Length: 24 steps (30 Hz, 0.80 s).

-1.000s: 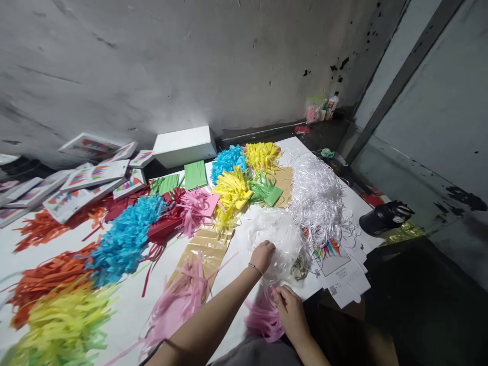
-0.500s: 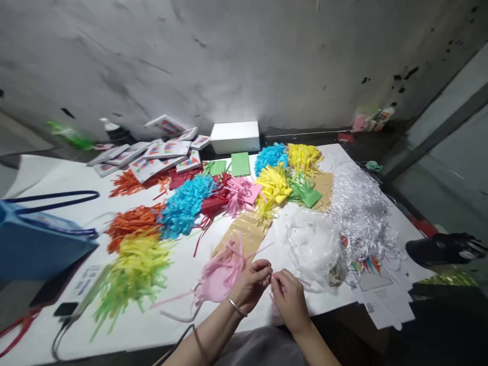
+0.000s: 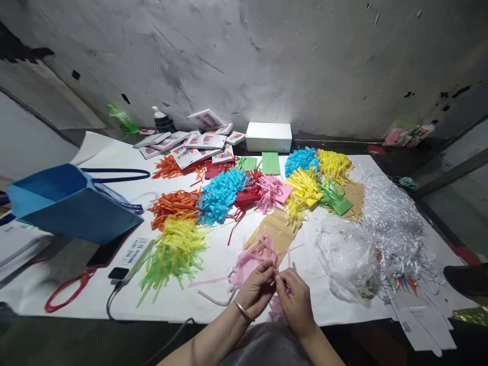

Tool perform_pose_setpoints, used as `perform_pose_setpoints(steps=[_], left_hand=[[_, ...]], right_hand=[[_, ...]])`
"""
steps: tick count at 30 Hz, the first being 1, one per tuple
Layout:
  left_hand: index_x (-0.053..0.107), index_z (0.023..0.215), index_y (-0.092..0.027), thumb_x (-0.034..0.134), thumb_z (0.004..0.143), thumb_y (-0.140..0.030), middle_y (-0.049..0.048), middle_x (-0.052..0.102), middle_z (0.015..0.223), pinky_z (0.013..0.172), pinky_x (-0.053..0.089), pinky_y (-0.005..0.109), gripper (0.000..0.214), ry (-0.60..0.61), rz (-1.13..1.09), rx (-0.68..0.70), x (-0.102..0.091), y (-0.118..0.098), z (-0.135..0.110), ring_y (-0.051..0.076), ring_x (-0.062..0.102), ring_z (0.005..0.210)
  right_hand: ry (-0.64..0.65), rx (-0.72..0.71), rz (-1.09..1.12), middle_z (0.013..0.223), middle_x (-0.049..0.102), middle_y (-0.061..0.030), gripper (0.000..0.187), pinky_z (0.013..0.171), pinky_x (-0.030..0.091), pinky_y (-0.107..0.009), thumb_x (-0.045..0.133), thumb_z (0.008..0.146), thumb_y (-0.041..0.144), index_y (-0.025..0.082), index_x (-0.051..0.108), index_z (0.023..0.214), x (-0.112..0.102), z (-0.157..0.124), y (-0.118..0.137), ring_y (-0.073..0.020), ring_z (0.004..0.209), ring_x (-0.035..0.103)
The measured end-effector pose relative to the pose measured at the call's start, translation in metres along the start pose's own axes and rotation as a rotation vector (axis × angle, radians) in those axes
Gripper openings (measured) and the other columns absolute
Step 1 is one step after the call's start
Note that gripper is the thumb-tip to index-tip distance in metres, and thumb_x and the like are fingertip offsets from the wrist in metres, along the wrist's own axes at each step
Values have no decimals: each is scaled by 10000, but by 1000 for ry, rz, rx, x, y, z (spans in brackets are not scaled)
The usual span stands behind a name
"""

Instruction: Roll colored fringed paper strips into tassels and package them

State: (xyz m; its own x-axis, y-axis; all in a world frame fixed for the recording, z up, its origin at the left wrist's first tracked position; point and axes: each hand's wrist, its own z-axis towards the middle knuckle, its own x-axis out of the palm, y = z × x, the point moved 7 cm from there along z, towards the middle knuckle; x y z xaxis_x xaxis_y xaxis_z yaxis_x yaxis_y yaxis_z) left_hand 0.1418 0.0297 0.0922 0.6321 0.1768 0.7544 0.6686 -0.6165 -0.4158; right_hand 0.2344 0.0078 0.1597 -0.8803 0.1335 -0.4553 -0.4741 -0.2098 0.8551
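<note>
My left hand [image 3: 256, 290] and my right hand [image 3: 296, 301] meet at the near table edge, fingertips pinched together on a thin pink paper strip [image 3: 284, 281]. A metal bangle circles my left wrist. Just beyond my hands lies a loose heap of pink paper strips [image 3: 247, 262] on a tan sheet [image 3: 274, 231]. More pink strips hang below my right hand near my lap. A crumpled clear plastic bag [image 3: 345, 254] sits to the right of my hands.
Piles of cut paper in yellow-green [image 3: 173, 251], orange [image 3: 171, 203], blue [image 3: 221, 193], red, yellow [image 3: 305, 188] and green cover the white table. White shredded strips [image 3: 392, 223] lie right. A blue bag [image 3: 72, 203] stands left, printed cards [image 3: 190, 147] and a white box [image 3: 269, 136] at the back.
My left hand left the clear plastic bag and came back to meet my right hand on a pink strip. The view swung left, revealing the blue bag.
</note>
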Motion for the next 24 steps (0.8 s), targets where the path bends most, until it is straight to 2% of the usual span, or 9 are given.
perform_pose_setpoints(steps=[3,8,12,15,17,21,24], left_hand=[[662,823,-165,880,540,-195,-27,644,686,624,457,185,359,-2,3,9,-7,-11,-4,74,587,609],[678,742,-142,882,521,-202,-24,628,630,571,406,171,307,11,158,82,-13,-33,-13,63,551,569],[695,720,-136,866,540,-257,-11,630,641,604,419,216,276,39,413,129,-14,-52,-21,90,544,593],[708,705,-129,854,551,-269,2,643,651,610,421,227,253,23,643,182,-20,-68,-24,105,543,614],[715,732,-131,831,580,-308,9,648,646,590,426,238,260,35,703,175,-25,-75,-26,115,543,599],[706,757,-127,768,654,-344,19,645,635,578,437,256,248,101,816,179,-28,-83,-30,127,543,574],[692,798,-144,721,706,-290,32,665,718,648,451,264,175,119,946,272,-25,-90,-38,150,579,665]], right_hand=[[46,-13,-23,724,538,-10,233,651,396,-232,406,943,210,192,541,754,9,4,7,-140,700,528],[231,-26,3,725,551,-1,220,638,390,-220,450,931,233,192,575,755,21,11,17,-132,696,533],[170,41,89,731,576,-3,247,642,401,-216,442,943,263,189,596,765,28,7,18,-132,703,548],[129,56,58,734,579,-8,248,647,403,-221,431,947,257,191,599,776,38,1,19,-139,708,548],[129,55,30,744,581,-13,241,664,406,-228,430,947,253,192,597,784,44,-1,19,-147,723,552],[211,72,48,771,595,-12,230,681,412,-228,432,956,267,199,599,814,54,-1,18,-146,743,563],[273,56,50,839,614,-20,169,703,424,-231,467,949,299,204,601,910,62,0,18,-152,788,572]])
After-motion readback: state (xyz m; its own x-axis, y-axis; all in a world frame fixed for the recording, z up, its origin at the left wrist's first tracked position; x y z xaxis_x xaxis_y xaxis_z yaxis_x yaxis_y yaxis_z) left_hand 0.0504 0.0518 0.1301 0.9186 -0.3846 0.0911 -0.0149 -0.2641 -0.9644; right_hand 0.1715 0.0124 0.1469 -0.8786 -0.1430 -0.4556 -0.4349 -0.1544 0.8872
